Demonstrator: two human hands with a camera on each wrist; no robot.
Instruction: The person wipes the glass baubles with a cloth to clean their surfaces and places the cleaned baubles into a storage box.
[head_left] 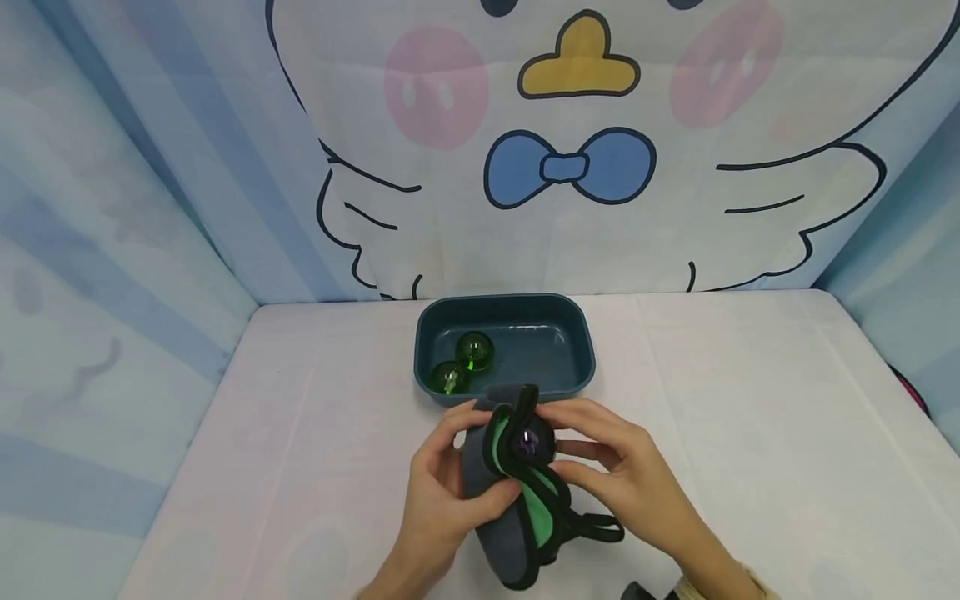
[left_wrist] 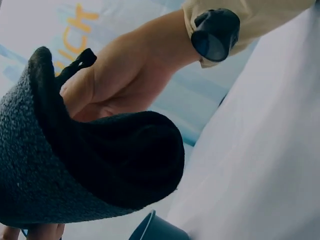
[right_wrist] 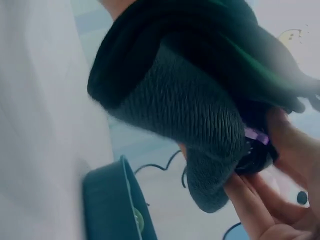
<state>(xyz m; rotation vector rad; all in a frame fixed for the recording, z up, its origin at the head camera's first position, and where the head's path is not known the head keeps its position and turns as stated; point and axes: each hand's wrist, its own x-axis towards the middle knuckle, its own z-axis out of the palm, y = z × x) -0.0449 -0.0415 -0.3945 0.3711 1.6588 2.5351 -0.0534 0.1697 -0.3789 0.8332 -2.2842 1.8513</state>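
Observation:
Near the front middle of the table, my left hand (head_left: 450, 492) grips a dark grey fabric pouch (head_left: 487, 508) with black edging and green lining, its thumb lying over the edge. A black loop (head_left: 603, 527) sticks out of the pouch toward the right. My right hand (head_left: 630, 467) pinches a dark purple, see-through ball (head_left: 536, 442) at the pouch's opening. In the right wrist view the purple ball (right_wrist: 257, 145) sits between the thumb and fingers, partly covered by the pouch (right_wrist: 185, 105). The left wrist view mostly shows the pouch's outside (left_wrist: 30, 165).
A dark teal tray (head_left: 532, 342) stands just beyond the hands, overlapped by the pouch's far end in the head view. Two green see-through balls (head_left: 475, 350) lie in its left part. Printed cloth walls (head_left: 570, 242) rise behind and beside the white-covered table (head_left: 750, 433).

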